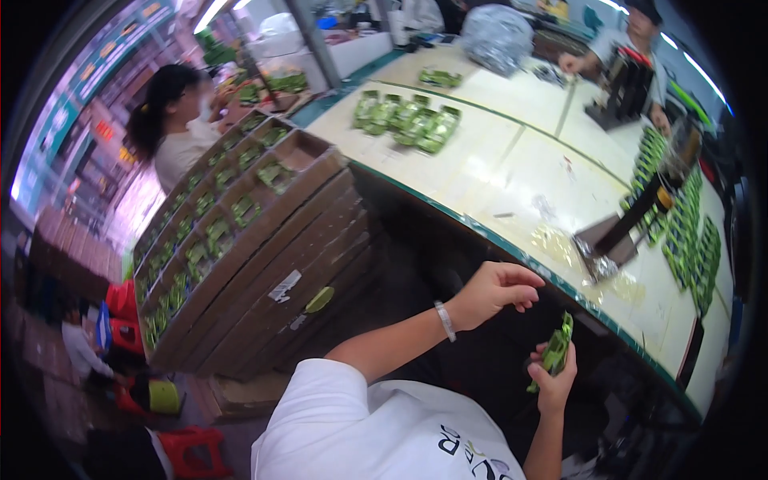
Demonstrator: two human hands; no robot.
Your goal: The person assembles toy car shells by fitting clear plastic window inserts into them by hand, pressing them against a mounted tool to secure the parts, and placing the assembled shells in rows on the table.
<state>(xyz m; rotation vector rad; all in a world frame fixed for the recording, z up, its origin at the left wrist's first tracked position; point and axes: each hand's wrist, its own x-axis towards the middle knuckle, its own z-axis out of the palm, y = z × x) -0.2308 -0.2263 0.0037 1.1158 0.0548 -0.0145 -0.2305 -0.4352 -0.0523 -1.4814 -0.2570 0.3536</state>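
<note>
My right hand (pixel 554 374) grips a green plastic shell (pixel 558 344), held on edge just off the table's near edge. Parts of the shell are covered by my fingers. Up and to its left, my left hand (pixel 494 294) hovers apart from the shell, its index finger stretched out and the other fingers loosely bent, with nothing seen in it. Beyond both hands is the pale worktable (pixel 512 176) with a green rim. A dark bench press (pixel 620 236) with an upright post stands on it, to the right of my hands.
Stacked brown compartment trays (pixel 264 216) with green parts rise at the left. Green pieces (pixel 408 120) lie on the table's far left, and rows of green parts (pixel 688 232) at the right. Co-workers sit at left (pixel 180 132) and far right (pixel 640 48). A clear plastic bag (pixel 498 38) lies at the back.
</note>
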